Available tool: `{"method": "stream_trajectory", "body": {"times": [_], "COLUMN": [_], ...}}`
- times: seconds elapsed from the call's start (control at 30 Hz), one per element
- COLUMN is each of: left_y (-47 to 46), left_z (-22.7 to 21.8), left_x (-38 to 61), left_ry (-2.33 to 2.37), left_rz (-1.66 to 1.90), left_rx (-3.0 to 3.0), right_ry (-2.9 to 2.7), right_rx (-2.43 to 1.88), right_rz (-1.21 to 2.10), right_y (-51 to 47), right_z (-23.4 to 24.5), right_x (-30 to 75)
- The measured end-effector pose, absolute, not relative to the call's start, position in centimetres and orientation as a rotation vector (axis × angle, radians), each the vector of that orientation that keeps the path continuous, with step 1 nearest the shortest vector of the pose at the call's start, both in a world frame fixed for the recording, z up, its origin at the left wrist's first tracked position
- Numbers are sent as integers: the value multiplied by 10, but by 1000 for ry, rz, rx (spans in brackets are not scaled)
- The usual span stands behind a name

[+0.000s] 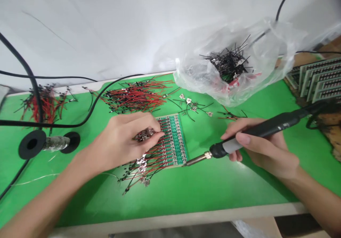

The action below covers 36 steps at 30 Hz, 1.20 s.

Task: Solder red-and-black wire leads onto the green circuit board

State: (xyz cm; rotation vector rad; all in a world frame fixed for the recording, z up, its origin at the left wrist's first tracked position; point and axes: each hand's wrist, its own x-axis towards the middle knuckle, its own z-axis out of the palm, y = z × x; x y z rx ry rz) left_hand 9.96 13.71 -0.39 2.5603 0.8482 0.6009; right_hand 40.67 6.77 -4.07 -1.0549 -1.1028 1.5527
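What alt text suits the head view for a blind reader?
The right hand holds a black-handled soldering iron, tip at the near edge of a green circuit board fringed with red wires; the left hand rests on them, over a green mat.

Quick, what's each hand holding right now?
Left hand: fingers pressed on thin red wires across the green circuit board; grip cannot be told.
Right hand: closed around the black soldering iron with brass tip.

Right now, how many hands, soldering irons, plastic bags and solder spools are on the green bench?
Bare hands: 2, left hand and right hand
Black-handled soldering iron: 1
Clear plastic bag: 1
Black-ended solder spool: 1
Total: 5
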Motion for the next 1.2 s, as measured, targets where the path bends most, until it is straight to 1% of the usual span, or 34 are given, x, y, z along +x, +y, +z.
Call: {"method": "stream_trajectory", "body": {"times": [0.1, 0.23, 0.33, 0.5, 0.57, 0.73, 1.0, 1.2], "left_y": [128, 123, 119, 106, 101, 95, 88, 86], "left_z": [-10, -15, -17, -22, -26, -34, -34, -36], "left_x": [89, 84, 84, 89, 92, 96, 96, 97], "left_ry": [839, 784, 827, 923, 929, 975, 1012, 1022], "left_rz": [596, 464, 407, 708, 768, 747, 843, 793], "left_rx": [2581, 2692, 2696, 2564, 2519, 2529, 2553, 2528], "right_ry": [-1079, -1073, -1066, -1053, -1039, -1006, -982, -981], "right_rx": [-1068, -1092, -1108, -1145, -1158, -1179, -1197, -1213], "right_rz": [1528, 1508, 1509, 1486, 1480, 1473, 1480, 1475], "right_y": [72, 77, 81, 84, 84, 83, 84, 84], "right_z": [-44, -49, -52, -53, -52, -50, -50, -52], "right_x": [404, 397, 394, 391, 391, 389, 389, 389]}}
